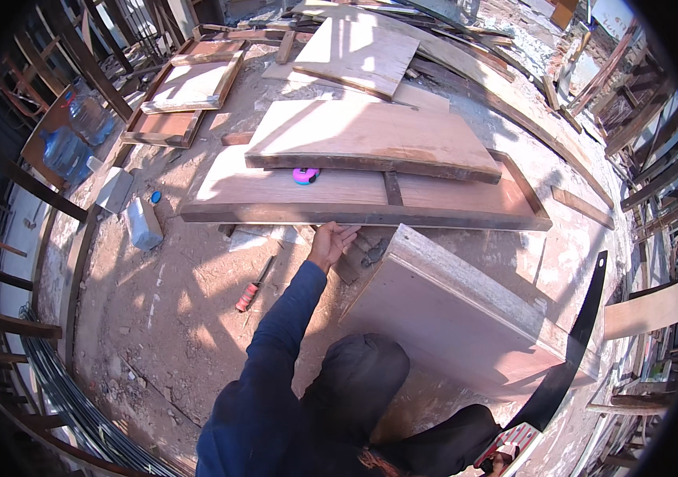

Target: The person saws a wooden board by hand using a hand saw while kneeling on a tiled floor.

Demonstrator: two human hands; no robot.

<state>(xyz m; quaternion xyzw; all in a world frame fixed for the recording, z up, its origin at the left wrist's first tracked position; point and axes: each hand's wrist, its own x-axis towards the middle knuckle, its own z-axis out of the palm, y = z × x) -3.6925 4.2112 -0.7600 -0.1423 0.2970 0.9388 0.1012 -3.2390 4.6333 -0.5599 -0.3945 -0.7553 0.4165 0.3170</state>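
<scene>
My left hand [333, 245] reaches forward, its fingers stretched out at the near edge of a long wooden panel frame [466, 215]. It appears to touch the underside of that edge, but I cannot tell whether it bears any weight. At the lower right, my right hand [501, 461] is wrapped round the red and white handle of a handsaw [573, 362], partly cut off by the picture's edge. The saw's dark blade points up and away, beside a box-like wooden panel [450, 310] tilted in front of my knees. A pink and blue tape measure [305, 176] rests on the long frame.
A loose panel [371, 135] lies across the frame. On the dirt floor are a red-handled screwdriver or chisel [255, 285] and a pale block [143, 224]. Blue water jugs [66, 154] stand at left, near coiled cables [77, 405]. More boards [359, 56] lie behind.
</scene>
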